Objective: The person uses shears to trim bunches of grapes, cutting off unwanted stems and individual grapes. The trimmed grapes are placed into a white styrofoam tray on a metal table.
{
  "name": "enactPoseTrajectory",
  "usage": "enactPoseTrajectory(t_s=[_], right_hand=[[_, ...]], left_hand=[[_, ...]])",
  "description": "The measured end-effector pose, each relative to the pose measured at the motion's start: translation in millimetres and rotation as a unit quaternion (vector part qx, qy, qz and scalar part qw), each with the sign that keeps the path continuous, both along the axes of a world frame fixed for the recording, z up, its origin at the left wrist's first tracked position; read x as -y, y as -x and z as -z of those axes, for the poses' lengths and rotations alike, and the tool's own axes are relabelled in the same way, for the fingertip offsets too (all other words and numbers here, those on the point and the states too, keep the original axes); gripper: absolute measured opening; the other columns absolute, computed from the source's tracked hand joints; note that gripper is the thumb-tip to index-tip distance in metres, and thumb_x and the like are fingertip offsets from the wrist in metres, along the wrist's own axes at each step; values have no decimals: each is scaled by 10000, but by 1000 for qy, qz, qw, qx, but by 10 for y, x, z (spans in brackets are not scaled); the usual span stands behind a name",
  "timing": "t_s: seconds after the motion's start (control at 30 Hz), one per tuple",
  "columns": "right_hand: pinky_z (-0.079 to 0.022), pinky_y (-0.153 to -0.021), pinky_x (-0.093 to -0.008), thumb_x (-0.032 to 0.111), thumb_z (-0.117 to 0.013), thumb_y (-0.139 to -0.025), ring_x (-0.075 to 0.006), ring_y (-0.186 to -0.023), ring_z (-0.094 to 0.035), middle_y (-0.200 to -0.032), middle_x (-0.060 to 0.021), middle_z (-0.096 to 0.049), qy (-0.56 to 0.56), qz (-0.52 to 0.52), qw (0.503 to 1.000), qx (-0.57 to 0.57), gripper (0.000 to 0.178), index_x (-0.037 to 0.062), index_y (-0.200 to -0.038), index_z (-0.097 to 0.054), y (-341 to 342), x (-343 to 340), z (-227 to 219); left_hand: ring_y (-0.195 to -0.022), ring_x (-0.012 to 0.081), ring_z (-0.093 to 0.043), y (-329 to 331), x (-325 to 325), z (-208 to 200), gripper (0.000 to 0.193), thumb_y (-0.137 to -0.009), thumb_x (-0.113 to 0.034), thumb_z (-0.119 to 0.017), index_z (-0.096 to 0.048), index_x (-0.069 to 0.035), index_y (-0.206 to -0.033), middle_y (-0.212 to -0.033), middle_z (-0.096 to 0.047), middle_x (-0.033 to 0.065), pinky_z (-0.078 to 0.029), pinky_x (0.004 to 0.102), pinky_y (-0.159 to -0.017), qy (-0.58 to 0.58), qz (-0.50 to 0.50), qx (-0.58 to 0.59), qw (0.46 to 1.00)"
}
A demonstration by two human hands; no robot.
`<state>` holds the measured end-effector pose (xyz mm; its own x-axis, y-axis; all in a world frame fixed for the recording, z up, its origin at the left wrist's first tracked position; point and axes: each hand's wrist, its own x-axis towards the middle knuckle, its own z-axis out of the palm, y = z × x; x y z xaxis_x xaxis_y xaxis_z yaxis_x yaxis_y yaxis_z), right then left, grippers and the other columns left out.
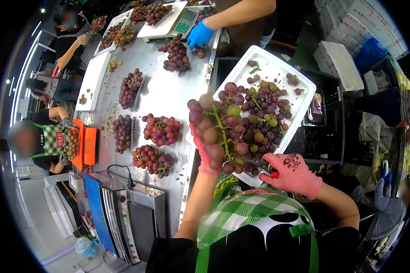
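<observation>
Your left hand (207,165) and right hand (292,175) wear coral-pink fabric gloves (307,181), the right one marked with a dark, ornate print across its back. You have on a black short-sleeved shirt (339,250) and, over it, a green-and-white checked bib apron (234,218) with plain green straps (202,260); a white patch (265,224) shows beside the bib's upper edge.

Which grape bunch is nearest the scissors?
The large bunch in the left hand, over the foam tray; bunches on the metal table lie farther away.
</observation>
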<state>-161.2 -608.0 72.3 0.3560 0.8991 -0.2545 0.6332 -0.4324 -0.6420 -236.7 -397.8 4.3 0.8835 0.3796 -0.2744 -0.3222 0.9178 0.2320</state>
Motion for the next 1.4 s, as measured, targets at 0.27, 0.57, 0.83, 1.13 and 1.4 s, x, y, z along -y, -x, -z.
enactPoseTrajectory(t_s=[0.27, 0.57, 0.83, 1.13, 1.4], right_hand=[[-458, -578, -376, 348, -640, -738, -278, -666, -593, -737, -100, -579, 18, -35, 996, 78, 413, 75, -1016, -504, -24, -35, -8], [-466, -642, -361, 387, -559, -796, -266, -710, -605, -750, -85, -592, 105, -94, 989, 36, 367, 61, -948, -490, -152, -96, -132], [-467, -605, -370, 344, -642, -739, -293, -661, -600, -673, -115, -592, 73, -25, 997, -30, 367, 50, -926, -527, -115, -55, -98], [-475, -627, -331, 344, -667, -734, -248, -680, -614, -738, -119, -607, 55, 37, 991, -120, 452, 31, -1030, -529, -8, 12, -27], [-449, -558, -362, 307, -674, -726, -259, -626, -580, -677, -71, -558, -31, 59, 994, 83, 352, 83, -953, -523, 138, 71, 59]], left_hand=[[-855, 194, -441, -30, -2, 78, 303, -858, -398, -479, -525, -110, -938, -920, -493, 18, -393, 339, -735, -17, -43, -7, 999], [-907, 192, -462, 22, 80, 138, 327, -857, -343, -499, -465, -95, -1068, -1017, -488, 40, -403, 339, -787, -151, -76, -57, 984], [-1010, 181, -479, 39, 178, 115, 469, -846, -300, -539, -372, -67, -1217, -1134, -472, 60, -407, 327, -872, -396, -151, -97, 901], [-1052, 182, -484, -8, 13, 416, 578, -843, -357, -544, -316, -43, -1271, -1170, -472, 76, -399, 334, -909, -373, -120, -91, 915], [-1035, 204, -490, -44, 61, 344, 551, -834, -383, -507, -335, -59, -1245, -1138, -484, 88, -399, 346, -893, -262, -108, -13, 959]])
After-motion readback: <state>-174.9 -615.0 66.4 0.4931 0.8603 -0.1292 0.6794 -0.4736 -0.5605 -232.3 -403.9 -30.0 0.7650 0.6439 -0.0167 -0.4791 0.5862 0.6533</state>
